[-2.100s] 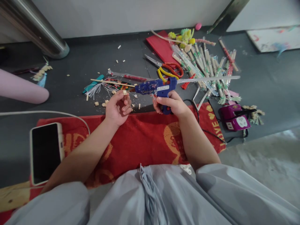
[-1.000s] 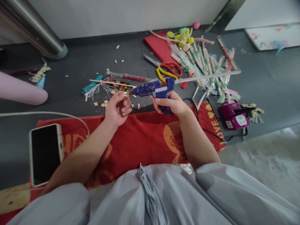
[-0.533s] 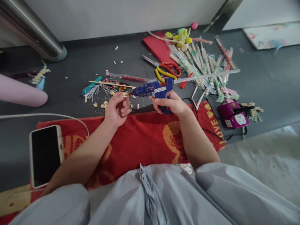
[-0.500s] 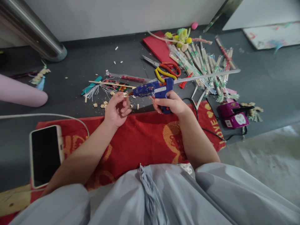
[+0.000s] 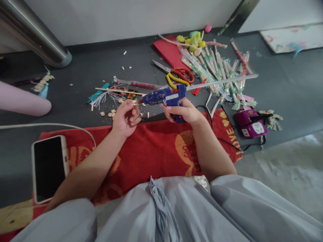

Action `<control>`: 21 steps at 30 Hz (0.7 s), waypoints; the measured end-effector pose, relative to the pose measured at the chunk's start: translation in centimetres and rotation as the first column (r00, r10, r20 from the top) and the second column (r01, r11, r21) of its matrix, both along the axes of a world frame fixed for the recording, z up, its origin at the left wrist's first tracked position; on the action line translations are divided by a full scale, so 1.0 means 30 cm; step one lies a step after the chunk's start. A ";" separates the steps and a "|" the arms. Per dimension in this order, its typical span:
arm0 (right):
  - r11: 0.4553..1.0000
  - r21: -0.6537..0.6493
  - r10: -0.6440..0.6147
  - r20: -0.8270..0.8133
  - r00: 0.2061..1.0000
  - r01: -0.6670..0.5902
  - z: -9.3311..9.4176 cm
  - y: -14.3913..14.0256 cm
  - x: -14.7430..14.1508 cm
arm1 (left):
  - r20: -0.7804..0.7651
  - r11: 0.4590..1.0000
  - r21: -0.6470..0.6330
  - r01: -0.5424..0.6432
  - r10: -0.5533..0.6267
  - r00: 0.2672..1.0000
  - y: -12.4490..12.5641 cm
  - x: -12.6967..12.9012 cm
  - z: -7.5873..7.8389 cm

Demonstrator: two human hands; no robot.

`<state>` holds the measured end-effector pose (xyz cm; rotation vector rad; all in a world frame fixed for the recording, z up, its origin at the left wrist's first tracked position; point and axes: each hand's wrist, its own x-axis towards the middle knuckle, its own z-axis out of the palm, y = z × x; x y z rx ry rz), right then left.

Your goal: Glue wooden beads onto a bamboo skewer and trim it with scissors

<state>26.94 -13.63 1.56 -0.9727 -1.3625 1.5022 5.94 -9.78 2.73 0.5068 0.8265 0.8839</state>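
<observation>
Above red towel (image 5: 151, 148) | right hand (image 5: 185, 112) grips one glue gun (image 5: 166, 97) | left hand (image 5: 126, 117) fingers pinch one small piece (image 5: 134, 102) — seemingly wood

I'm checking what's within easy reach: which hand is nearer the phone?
Left. The left hand is up and to the right of the phone, pinching a small piece. The right hand is farther right, gripping the glue gun.

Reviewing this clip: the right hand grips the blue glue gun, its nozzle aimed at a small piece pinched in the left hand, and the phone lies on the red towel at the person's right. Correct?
Not quite. The head view shows the phone at the person's left, on the red towel's edge. The rest stands: right hand, blue glue gun, left hand pinching a small piece.
</observation>
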 end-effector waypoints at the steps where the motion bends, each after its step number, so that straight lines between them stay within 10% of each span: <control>1: 1.000 0.002 0.001 0.003 1.000 -0.001 0.001 0.000 0.001 | 0.007 1.000 0.003 0.002 -0.002 1.000 0.000 0.000 -0.001; 21: 1.000 0.019 0.011 -0.017 1.000 -0.011 -0.003 -0.001 0.016 | 0.013 1.000 0.003 0.009 -0.009 1.000 0.002 -0.003 -0.011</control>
